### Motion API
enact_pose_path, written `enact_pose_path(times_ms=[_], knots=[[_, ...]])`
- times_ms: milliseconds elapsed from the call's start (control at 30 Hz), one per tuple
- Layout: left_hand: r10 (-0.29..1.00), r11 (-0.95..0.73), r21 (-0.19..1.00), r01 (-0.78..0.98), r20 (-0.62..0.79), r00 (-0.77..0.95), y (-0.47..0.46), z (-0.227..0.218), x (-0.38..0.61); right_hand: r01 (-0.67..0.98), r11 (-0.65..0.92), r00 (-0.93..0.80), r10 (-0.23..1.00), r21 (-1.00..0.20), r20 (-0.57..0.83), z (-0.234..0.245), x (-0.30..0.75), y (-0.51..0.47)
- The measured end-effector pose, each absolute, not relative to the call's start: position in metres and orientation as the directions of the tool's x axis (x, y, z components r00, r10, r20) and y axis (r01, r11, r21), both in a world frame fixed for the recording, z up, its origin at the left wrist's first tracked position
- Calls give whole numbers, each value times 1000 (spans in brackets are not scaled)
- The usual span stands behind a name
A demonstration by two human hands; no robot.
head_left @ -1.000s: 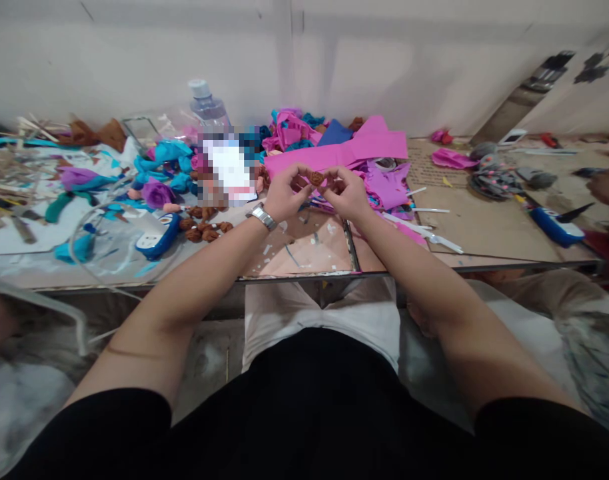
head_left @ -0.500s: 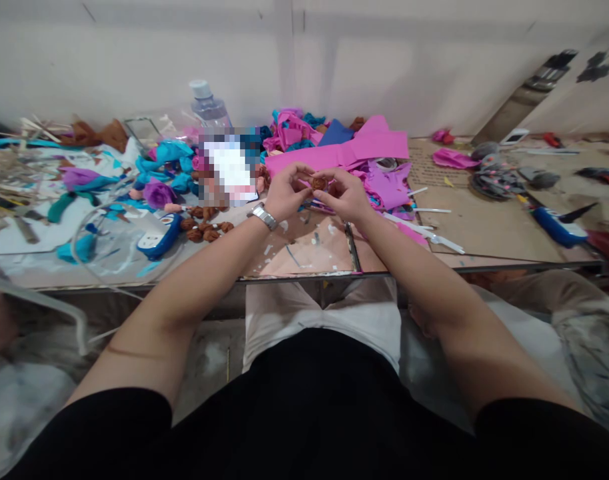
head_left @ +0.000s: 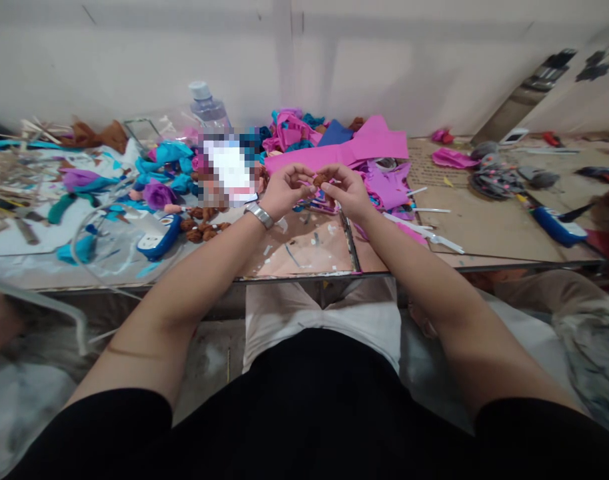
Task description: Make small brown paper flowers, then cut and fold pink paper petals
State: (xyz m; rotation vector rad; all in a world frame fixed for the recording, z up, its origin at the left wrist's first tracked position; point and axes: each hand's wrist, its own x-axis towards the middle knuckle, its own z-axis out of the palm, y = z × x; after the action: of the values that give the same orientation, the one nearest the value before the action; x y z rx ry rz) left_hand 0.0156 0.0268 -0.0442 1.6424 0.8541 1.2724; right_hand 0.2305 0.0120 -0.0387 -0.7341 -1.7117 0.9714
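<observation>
Just above the table, between my two hands, is a small brown crumpled crepe-paper ball (head_left: 320,181). My right hand (head_left: 349,192) pinches it between thumb and fingertips. My left hand (head_left: 287,192), with a metal watch on the wrist, has thumb and fingers closed at the ball's left side; its exact grip there is partly hidden. Similar brown paper balls (head_left: 203,231) lie left of my left forearm. Behind the hands stretches a strip of pink crepe paper (head_left: 337,153), and purple crepe paper (head_left: 388,187) lies to the right.
A blue-and-white device (head_left: 158,237) with a cable sits at left, and another (head_left: 559,227) at right. A plastic bottle (head_left: 209,110), a blurred-out phone (head_left: 232,170) and a tall flask (head_left: 527,97) stand or lie farther back. White sticks (head_left: 432,233) rest near the cardboard (head_left: 494,230).
My fingers have shifted slightly around the brown paper ball, which now shows less between them. At the far right edge, part of another person's hand has come into view.
</observation>
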Motion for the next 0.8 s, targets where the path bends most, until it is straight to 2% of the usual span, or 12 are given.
enact_pose_path(times_ms=[167,300,433,600,800], knots=[[895,-374,928,-1,361,263,24,-45,16,92,512,-315,829,-854,462,-38,231,12],[908,-245,969,-46,245,340,23,-48,18,120,537,-287,824,-835,488,-37,232,12],[908,-145,975,-168,198,368,21,-47,23,62,553,-306,803,-831,511,-42,232,14],[927,-58,982,-182,121,356,15,-41,24,12,605,-340,751,-796,565,-51,233,19],[927,-70,981,-179,130,351,7,-31,26,38,623,-344,742,-781,576,-54,233,21]])
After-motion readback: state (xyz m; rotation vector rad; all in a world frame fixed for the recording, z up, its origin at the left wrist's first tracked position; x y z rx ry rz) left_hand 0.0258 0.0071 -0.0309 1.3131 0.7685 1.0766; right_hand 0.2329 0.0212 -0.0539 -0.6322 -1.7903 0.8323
